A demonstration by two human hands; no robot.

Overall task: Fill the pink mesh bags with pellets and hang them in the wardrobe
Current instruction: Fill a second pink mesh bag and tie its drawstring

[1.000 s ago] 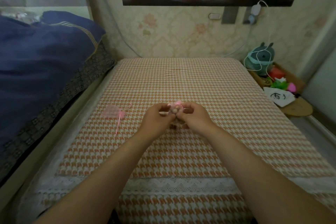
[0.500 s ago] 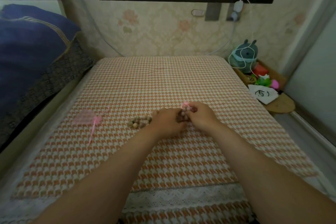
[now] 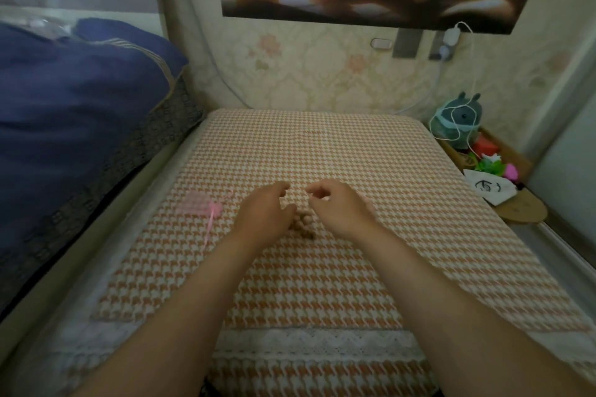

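You're hovering both hands over the bed (image 3: 322,284): L hand (image 3: 264,213) w/ fingers loosely curled, holding nothing; R hand (image 3: 338,206) likewise loose, nothing showing in its pinch. Pellets (image 3: 303,227) are lying in a small heap btwn your hands, partly hidden. Pink mesh bag (image 3: 196,205) is lying flat, left of the L hand, ribbon (image 3: 209,226) trailing toward you. Bag's prob. featherlight, floppy, snag-prone, so you're best pinching the mouth hem by the ribbon. Pellets look small, hard, apt to roll; scoop several, not singly.
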